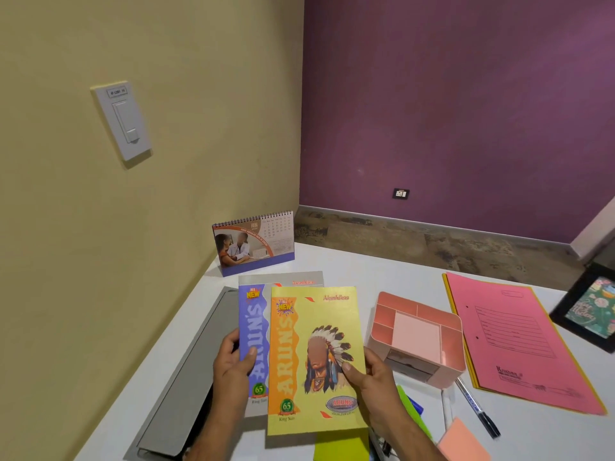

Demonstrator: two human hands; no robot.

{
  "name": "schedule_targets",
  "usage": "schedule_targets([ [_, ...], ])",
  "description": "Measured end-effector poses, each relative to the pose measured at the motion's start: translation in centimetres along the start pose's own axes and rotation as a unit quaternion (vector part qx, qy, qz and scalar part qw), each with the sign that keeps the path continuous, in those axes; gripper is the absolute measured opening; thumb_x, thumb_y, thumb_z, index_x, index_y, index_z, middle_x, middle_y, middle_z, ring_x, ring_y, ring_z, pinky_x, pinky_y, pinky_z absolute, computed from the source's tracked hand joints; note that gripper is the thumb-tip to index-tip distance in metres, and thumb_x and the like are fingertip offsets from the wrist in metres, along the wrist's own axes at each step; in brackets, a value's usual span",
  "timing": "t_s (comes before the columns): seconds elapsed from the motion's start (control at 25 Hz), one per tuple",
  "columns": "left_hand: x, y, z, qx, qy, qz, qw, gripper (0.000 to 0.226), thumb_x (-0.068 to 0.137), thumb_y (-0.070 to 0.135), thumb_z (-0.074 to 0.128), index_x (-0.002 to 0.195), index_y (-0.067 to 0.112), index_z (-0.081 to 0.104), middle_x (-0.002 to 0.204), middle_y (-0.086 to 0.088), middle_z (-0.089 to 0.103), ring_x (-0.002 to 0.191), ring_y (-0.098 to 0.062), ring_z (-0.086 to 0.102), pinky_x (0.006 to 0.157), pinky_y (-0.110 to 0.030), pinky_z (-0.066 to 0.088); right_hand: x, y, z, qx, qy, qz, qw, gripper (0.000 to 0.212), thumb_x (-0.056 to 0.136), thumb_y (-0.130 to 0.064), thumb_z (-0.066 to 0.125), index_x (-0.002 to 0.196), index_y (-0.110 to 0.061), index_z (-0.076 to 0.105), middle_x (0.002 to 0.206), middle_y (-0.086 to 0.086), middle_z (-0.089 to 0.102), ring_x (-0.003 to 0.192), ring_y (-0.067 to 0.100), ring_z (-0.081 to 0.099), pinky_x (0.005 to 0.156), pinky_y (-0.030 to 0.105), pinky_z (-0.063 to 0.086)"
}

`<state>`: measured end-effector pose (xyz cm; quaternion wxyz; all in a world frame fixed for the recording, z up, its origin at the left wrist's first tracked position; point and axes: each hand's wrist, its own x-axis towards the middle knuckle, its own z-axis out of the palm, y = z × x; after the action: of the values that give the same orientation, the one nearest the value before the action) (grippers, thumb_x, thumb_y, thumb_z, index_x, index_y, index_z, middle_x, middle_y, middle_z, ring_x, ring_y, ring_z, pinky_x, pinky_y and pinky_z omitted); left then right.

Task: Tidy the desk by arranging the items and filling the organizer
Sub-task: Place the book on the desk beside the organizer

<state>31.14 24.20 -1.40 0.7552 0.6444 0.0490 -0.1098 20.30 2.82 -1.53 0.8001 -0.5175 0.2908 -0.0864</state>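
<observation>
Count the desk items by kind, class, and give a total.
Notebooks: 3 (yellow, purple, grey)
Pens: 1
Organizers: 1
File folders: 1 pink
Calendars: 1
Picture frames: 1
Total: 8
</observation>
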Motion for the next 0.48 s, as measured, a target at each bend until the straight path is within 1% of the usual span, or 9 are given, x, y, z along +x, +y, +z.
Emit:
schedule_targets([
  [0.08,-0.5,-0.1,0.6,-0.008,-0.031,-0.015,0.999,0.024,0.097,0.004,0.053,0.116,0.016,0.058,0.097,-0.016,0.075,0.077,-0.036,0.073,0.062,-0.043,0.061,0.1,0.5,0.0,-0.008,-0.001,0.01,1.0,0.03,0.087,0.011,0.062,0.113,-0.003,0.067,0.105,0.021,0.074,0.09,0.04,0.07,0.079,0.052,0.057],
  [0.16,-1.2,-0.2,1.1,0.015,-0.057,-0.013,0.998,0.019,0.1,0.017,0.049,0.116,0.017,0.06,0.095,-0.021,0.073,0.076,-0.037,0.071,0.064,-0.042,0.06,0.1,1.1,0.3,-0.028,0.002,0.011,1.0,0.028,0.087,0.012,0.061,0.11,-0.001,0.069,0.103,0.018,0.075,0.089,0.036,0.071,0.078,0.046,0.057],
  [0.24,-1.7,-0.3,1.5,0.04,-0.071,-0.002,0.997,0.025,0.099,0.03,0.045,0.115,0.018,0.06,0.097,-0.021,0.071,0.081,-0.037,0.071,0.065,-0.039,0.06,0.1,1.6,0.5,-0.037,0.023,0.012,0.999,0.025,0.087,0.012,0.062,0.108,0.0,0.07,0.1,0.017,0.076,0.086,0.034,0.072,0.074,0.043,0.058],
  [0.28,-1.7,-0.4,1.6,0.045,-0.079,0.0,0.996,0.022,0.098,0.028,0.047,0.115,0.018,0.058,0.098,-0.019,0.072,0.083,-0.036,0.071,0.065,-0.038,0.06,0.2,1.9,0.6,-0.036,0.036,0.012,0.999,0.023,0.087,0.011,0.062,0.106,-0.001,0.069,0.099,0.017,0.076,0.085,0.034,0.072,0.073,0.043,0.059],
  [0.32,-1.8,-0.4,1.7,0.061,-0.087,0.005,0.994,0.017,0.097,0.022,0.052,0.114,0.02,0.056,0.098,-0.015,0.073,0.082,-0.034,0.072,0.065,-0.038,0.06,0.2,2.0,0.7,-0.038,0.043,0.007,0.998,0.021,0.088,0.009,0.062,0.104,-0.003,0.069,0.098,0.016,0.076,0.085,0.035,0.072,0.073,0.045,0.059],
  [0.4,-1.7,-0.4,1.9,0.102,-0.094,0.017,0.99,0.018,0.096,0.014,0.058,0.11,0.024,0.052,0.097,-0.006,0.074,0.081,-0.029,0.073,0.062,-0.039,0.06,0.3,1.9,0.9,-0.076,0.054,-0.021,0.995,0.019,0.09,0.005,0.063,0.103,-0.009,0.067,0.098,0.012,0.077,0.089,0.034,0.072,0.079,0.054,0.059],
  [0.44,-1.6,-0.3,2.1,0.108,-0.095,0.024,0.989,0.016,0.097,0.015,0.058,0.108,0.024,0.051,0.095,-0.002,0.073,0.08,-0.027,0.073,0.059,-0.037,0.059,0.4,1.8,1.0,-0.099,0.052,-0.038,0.993,0.021,0.09,0.003,0.063,0.104,-0.012,0.065,0.098,0.009,0.076,0.092,0.033,0.072,0.08,0.055,0.058],
  [0.48,-1.6,-0.3,2.3,0.116,-0.092,0.034,0.988,0.012,0.098,0.019,0.058,0.107,0.023,0.051,0.093,0.0,0.072,0.081,-0.025,0.072,0.057,-0.034,0.059,0.5,1.5,1.3,-0.118,0.048,-0.055,0.99,0.025,0.09,0.004,0.063,0.106,-0.015,0.064,0.098,0.005,0.076,0.093,0.029,0.072,0.079,0.052,0.059],
])
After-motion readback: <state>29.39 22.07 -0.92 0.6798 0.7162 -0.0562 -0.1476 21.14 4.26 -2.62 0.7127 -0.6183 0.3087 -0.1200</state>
